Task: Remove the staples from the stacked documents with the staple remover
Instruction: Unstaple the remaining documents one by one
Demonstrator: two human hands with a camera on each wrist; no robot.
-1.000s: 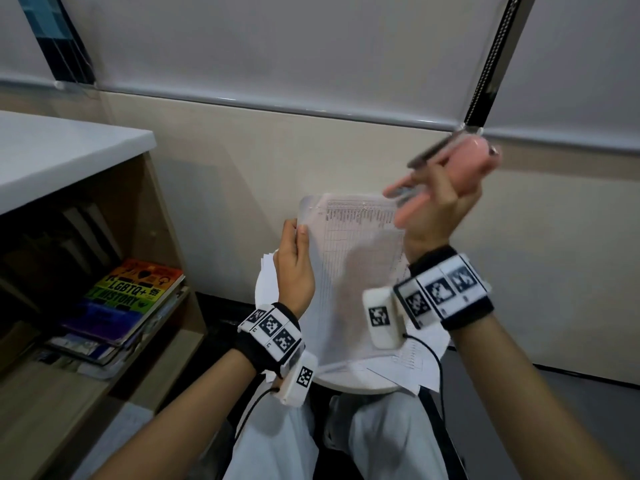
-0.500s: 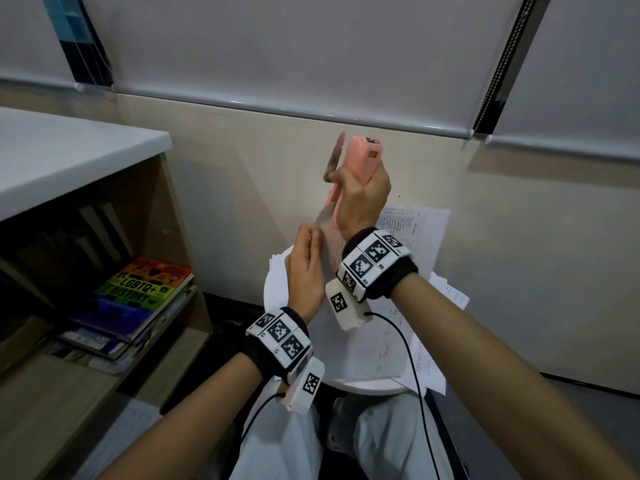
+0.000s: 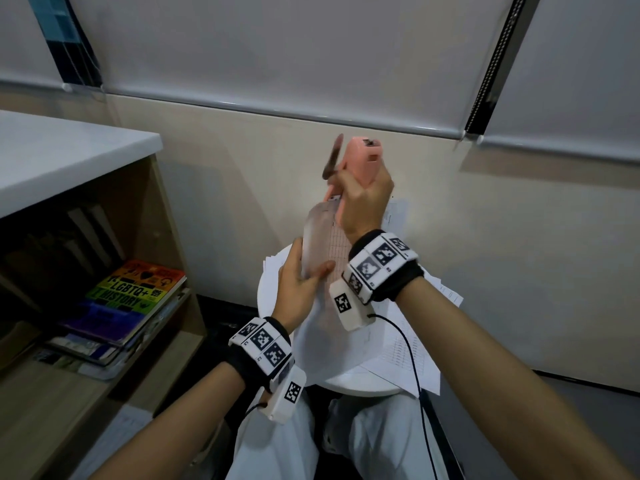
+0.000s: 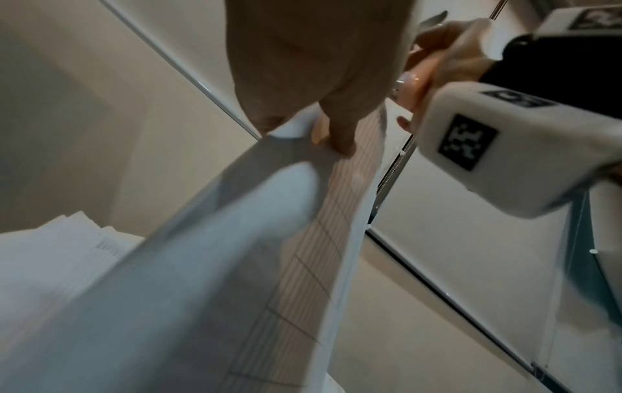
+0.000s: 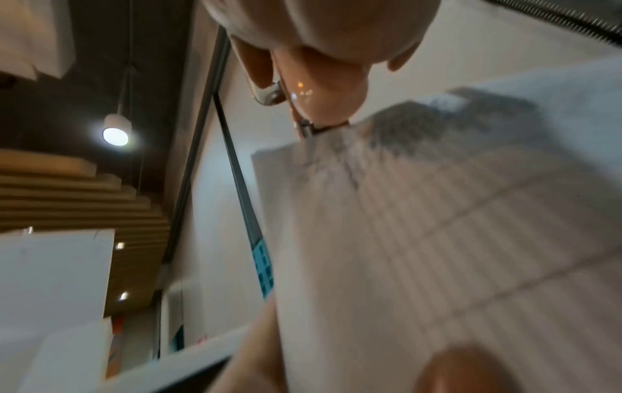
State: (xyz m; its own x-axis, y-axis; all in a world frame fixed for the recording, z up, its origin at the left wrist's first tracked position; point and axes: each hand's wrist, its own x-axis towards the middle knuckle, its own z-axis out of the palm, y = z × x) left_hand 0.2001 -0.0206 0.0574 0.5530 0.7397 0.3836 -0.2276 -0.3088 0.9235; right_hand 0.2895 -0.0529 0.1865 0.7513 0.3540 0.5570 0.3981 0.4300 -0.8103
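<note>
At centre frame the right hand (image 3: 363,199) is wrapped around the pink staple remover (image 3: 360,161), whose metal tip meets the top corner of the document (image 3: 320,233). The left hand (image 3: 299,285) pinches that document lower down, above the paper stack (image 3: 408,344). Better to brace close to the corner and lever gently, or the paper may tear.

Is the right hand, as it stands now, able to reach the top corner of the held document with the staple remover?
Probably yes. The right hand grips the staple remover, whose metal tip already meets the document at its top corner; the left hand holds it lower down.
</note>
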